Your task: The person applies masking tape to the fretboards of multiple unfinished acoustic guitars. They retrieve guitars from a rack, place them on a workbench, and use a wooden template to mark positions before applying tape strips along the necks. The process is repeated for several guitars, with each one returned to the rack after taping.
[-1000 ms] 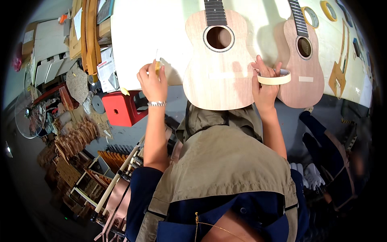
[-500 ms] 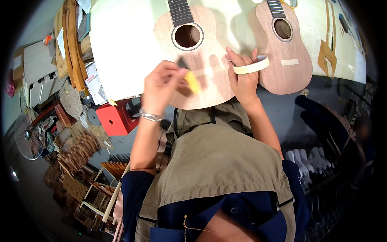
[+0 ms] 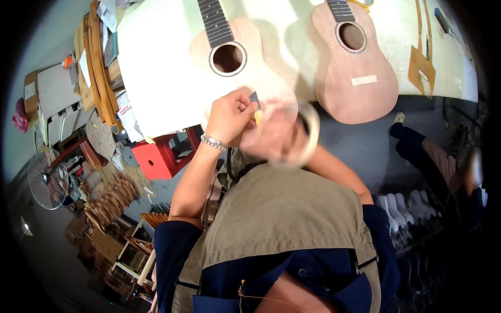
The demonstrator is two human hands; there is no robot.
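My left hand [image 3: 231, 116] is closed on a small yellow and dark grey hand tool [image 3: 258, 119], whose exact kind I cannot make out. It is over the lower body of an unfinished wooden ukulele [image 3: 241, 39] with a dark fretboard and round sound hole. My right hand [image 3: 279, 138], smeared by motion, is beside the left at the ukulele's bottom end. A pale roll of masking tape [image 3: 313, 136] hangs looped round it. Its fingertips are too blurred to read. To the right lies a second ukulele [image 3: 357, 101] with a pale tape strip [image 3: 364, 80] on its top.
Both ukuleles lie on a pale worktable [image 3: 151, 62]. A flat wooden jig [image 3: 421, 70] is at the far right. Wooden strips [image 3: 99, 68] stack along the left edge, with a red stool [image 3: 159, 156] below. Another person's legs [image 3: 417, 151] show at the right.
My right hand has swung left and nearer with the tape roll, close to my left hand. The left hand has moved slightly right and down, keeping the tool. The view has shifted.
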